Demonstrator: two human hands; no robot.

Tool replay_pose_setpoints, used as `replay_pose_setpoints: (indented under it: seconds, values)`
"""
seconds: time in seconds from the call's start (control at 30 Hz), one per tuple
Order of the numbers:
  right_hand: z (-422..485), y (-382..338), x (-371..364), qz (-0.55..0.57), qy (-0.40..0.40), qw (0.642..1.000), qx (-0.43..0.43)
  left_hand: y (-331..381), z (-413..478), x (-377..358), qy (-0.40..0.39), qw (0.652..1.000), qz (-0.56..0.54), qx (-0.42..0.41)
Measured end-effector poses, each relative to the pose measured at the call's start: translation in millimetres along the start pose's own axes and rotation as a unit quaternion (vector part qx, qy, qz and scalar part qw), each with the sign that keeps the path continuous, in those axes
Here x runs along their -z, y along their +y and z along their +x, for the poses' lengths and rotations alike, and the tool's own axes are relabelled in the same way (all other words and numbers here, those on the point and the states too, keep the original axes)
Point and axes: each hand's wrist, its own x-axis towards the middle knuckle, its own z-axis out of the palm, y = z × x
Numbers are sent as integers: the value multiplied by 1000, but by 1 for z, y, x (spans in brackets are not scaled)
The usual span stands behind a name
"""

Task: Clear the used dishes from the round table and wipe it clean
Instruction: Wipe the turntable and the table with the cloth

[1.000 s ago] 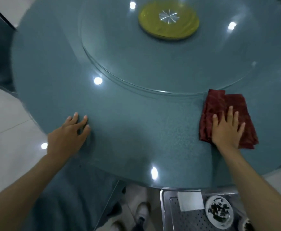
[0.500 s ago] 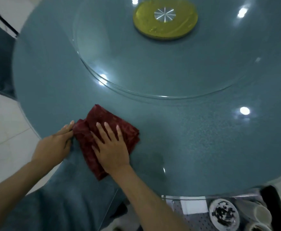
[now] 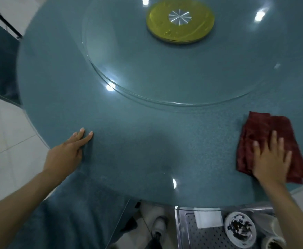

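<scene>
Since half a second ago, the red cloth (image 3: 262, 130) is swept from the near left edge of the round table (image 3: 147, 150) to the near right edge and is pressed flat under the spread right hand (image 3: 271, 160). A glass turntable (image 3: 165, 72) is carried on the glossy blue-green top; white floor tiles (image 3: 3, 144) are seen at left. The left hand (image 3: 64, 155) is laid flat, empty, at the near left edge. A used plate (image 3: 239, 229) is seen below the near edge.

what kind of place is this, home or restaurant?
Probably a restaurant dining room, though not certain. A large round table carries a glass lazy Susan, and beside it stands a perforated metal cart holding a dirty plate.
</scene>
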Motion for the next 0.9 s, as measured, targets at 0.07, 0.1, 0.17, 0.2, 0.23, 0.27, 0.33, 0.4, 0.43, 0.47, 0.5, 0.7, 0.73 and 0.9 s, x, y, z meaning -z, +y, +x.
replay_pose_setpoints:
  seconds: [0.07,0.1,0.17,0.2,0.23,0.27,0.33,0.4,0.43,0.47,0.5,0.7,0.73,0.9]
  values:
    - [0,1,0,-20,7,1000,-8,1,0,-2,6,1000,7,5]
    - [-1,-5,-1,-19,8,1000,-16,1,-1,-5,11,1000,9,5]
    - [-11,-25,-5,-12,12,999,-30,-1,0,-10,24,1000,10,-6]
    - [-19,-38,-9,-12,16,1000,-20,-2,-1,-12,32,999,11,-14]
    - [-31,-55,-15,-16,19,1000,1,-2,0,-14,39,999,11,-19]
    - [-47,-76,-22,-21,20,999,30,-3,0,-14,42,999,10,-19]
    - [-88,-128,-38,-35,20,995,90,-6,0,-15,41,999,13,-20]
    - [-137,-185,-55,-50,14,987,153,-7,0,-13,42,999,5,-25]
    - [-163,-214,-64,-47,10,981,185,-8,1,-11,38,999,1,-29]
    - [-190,-242,-72,-39,8,975,220,-9,2,-7,30,999,-3,-35]
    - [-217,-270,-80,-31,4,966,257,-12,5,-2,20,999,-12,-42]
    - [-330,-382,-108,0,-29,913,406,-67,28,36,34,991,-114,-68]
    - [-326,-379,-108,-6,-20,914,406,-80,32,39,36,990,-113,-74]
    - [-261,-269,-82,-26,3,969,247,-114,52,31,-68,994,-24,-84]
